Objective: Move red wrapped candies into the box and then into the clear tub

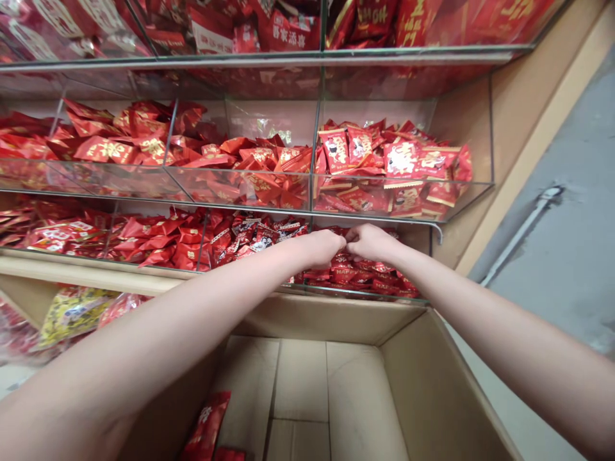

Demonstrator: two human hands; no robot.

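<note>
— Where do we find our hands?
— Our left hand (pixel 324 248) and right hand (pixel 369 243) meet fingertip to fingertip at the lowest shelf, under the shelf above. The left fingers are curled inward; the right thumb and fingers are bent close together.
— Do we have hold of anything?
— We cannot tell. The fingertips hide whatever might be between them.
— And what lies nearest?
— The lettered red packets (pixel 346 275), in the right-hand bin of that shelf, just below and around our fingers. We reach in with both arms stretched over the box, presumably because it stands between us and the shelf.
— What is next to them?
— On the left, red packets with black-and-white prints (pixel 262 238). Above, gold-edged packets (pixel 402 158) are heaped behind a clear front. A clear divider (pixel 318 137) parts them from the plainer heap (pixel 259 157), likely so that we can keep the kinds apart.
— And farther out?
— Beneath our forearms, the open cardboard box (pixel 346 317) butts up near the shelf front, probably so that we have it close by. A loose red packet (pixel 210 419) lies at its near left. Lower left, beyond the box, we see a yellow bag (pixel 77 314); to the right, a grey wall (pixel 571 166).
</note>
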